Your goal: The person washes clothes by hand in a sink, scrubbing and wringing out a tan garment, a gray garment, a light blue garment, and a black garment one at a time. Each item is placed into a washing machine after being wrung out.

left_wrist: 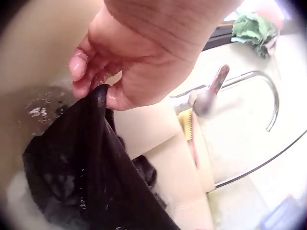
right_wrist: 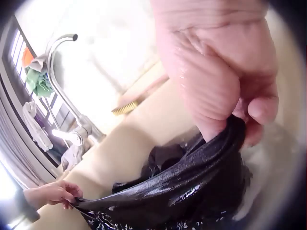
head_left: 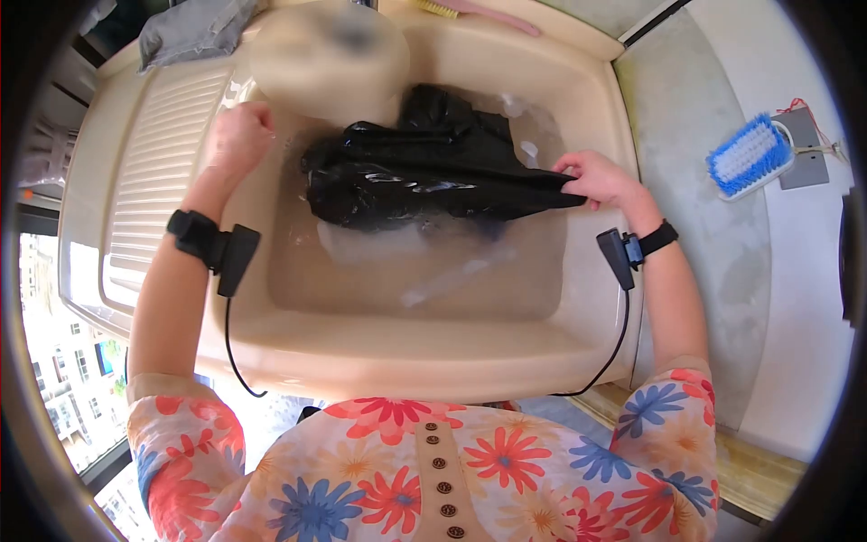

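A wet black cloth [head_left: 424, 176] lies partly in cloudy water in a beige sink [head_left: 406, 348]. My right hand [head_left: 601, 181] pinches its right end between thumb and fingers, and that end is drawn out taut. In the left wrist view my left hand [left_wrist: 139, 57] pinches another edge of the cloth [left_wrist: 81, 163], lifted to a peak at the fingertips. The right wrist view shows the cloth [right_wrist: 192, 187] stretched between both hands. From the head, the left hand [head_left: 239, 140] appears over the sink's left side, fingers curled. Suds float around the cloth.
A ribbed washboard surface [head_left: 167, 163] adjoins the sink on the left, with a grey cloth [head_left: 194, 36] behind it. A yellow-bristled brush [head_left: 438, 7] lies on the back ledge near the tap [right_wrist: 79, 132]. A blue and white brush [head_left: 751, 158] is at the right.
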### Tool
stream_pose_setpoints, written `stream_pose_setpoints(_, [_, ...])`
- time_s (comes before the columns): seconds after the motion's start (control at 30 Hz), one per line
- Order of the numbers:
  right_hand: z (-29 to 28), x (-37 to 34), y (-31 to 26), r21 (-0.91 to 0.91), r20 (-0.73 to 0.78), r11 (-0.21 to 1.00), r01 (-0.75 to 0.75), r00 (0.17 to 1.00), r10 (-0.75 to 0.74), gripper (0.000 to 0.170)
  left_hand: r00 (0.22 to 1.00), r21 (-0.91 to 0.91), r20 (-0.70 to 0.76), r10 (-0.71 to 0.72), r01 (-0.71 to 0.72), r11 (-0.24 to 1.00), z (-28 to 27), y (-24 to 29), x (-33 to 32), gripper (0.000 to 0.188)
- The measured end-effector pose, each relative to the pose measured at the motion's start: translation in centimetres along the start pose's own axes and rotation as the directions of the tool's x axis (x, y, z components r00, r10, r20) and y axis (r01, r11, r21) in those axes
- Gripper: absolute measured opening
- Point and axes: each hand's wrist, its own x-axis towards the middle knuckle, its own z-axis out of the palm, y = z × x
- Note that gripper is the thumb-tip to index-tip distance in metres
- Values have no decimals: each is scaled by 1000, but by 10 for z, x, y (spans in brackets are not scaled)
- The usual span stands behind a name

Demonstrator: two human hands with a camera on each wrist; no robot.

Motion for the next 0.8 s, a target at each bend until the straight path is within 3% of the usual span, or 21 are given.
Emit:
stream_pose_setpoints(0.07, [-14,-5,6,10,-23,1000,12,1000,-12,29,966,293,-129,224,-179,939,-20,-19,5,12])
stream_pose_setpoints(0.1, [-13,-6,4,8,-32,1000,21,999,-21,29,978,326,-81,191,-155,933,-21,-15,-2,12])
stream_pose_setpoints(0.17, [-7,-7,-3,54,-21,997,48,999,-47,23,980,233,-35,198,-184,955,-8,15,-21,12])
stream_pose_setpoints(0.23, [6,-14,-25,67,-81,997,48,996,-43,23,953,94,140,270,-284,954,22,41,-30,17])
stream_pose_setpoints(0.33, [9,-15,-40,74,-136,995,60,990,-49,23,844,174,322,428,-497,850,79,71,-34,23])
stream_pose_setpoints(0.5, [3,-22,-33,66,-262,996,65,964,-45,19,691,176,589,419,-615,768,147,92,-46,31])
stream_pose_setpoints(0.53, [-1,-26,-30,68,-264,996,58,964,-38,19,686,171,592,423,-620,766,159,91,-48,31])
stream_pose_setpoints(0.6, [-9,-35,-22,97,-279,993,61,960,-32,18,719,422,641,268,-622,659,173,91,-51,29])
stream_pose_setpoints(0.67, [-16,-42,-11,118,-270,992,35,963,-2,16,723,433,642,255,-617,657,171,86,-48,27])
stream_pose_setpoints(0.73, [-21,-44,2,142,-267,990,12,963,26,15,798,357,552,243,-489,796,154,84,-43,25])
stream_pose_setpoints(0.8, [-22,-42,14,76,-265,997,-19,963,39,16,838,331,427,340,-495,804,138,74,-34,23])
